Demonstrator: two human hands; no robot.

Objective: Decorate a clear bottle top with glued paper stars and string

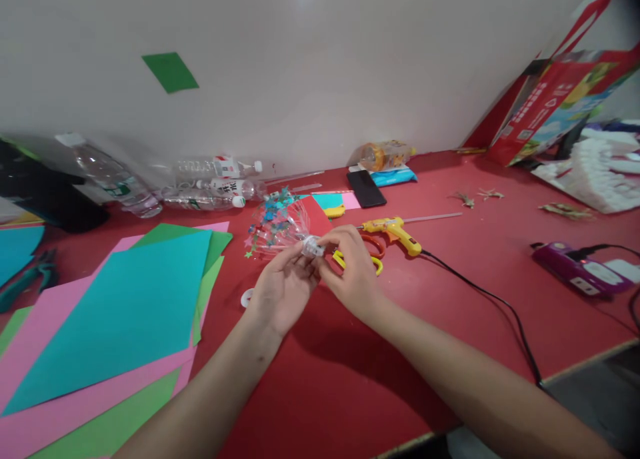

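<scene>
Both of my hands meet over the red table, pinching the neck of a cut clear plastic bottle dotted with small coloured stars. My left hand grips the white neck end from below. From the right, my right hand closes its fingers on the same neck. The bottle's splayed body points away from me. Yellow-handled scissors lie just under my right hand.
A yellow glue gun with a black cord lies right of the hands. Teal, pink and green paper sheets cover the left. Empty bottles, a phone, a purple device and a red bag line the back and right.
</scene>
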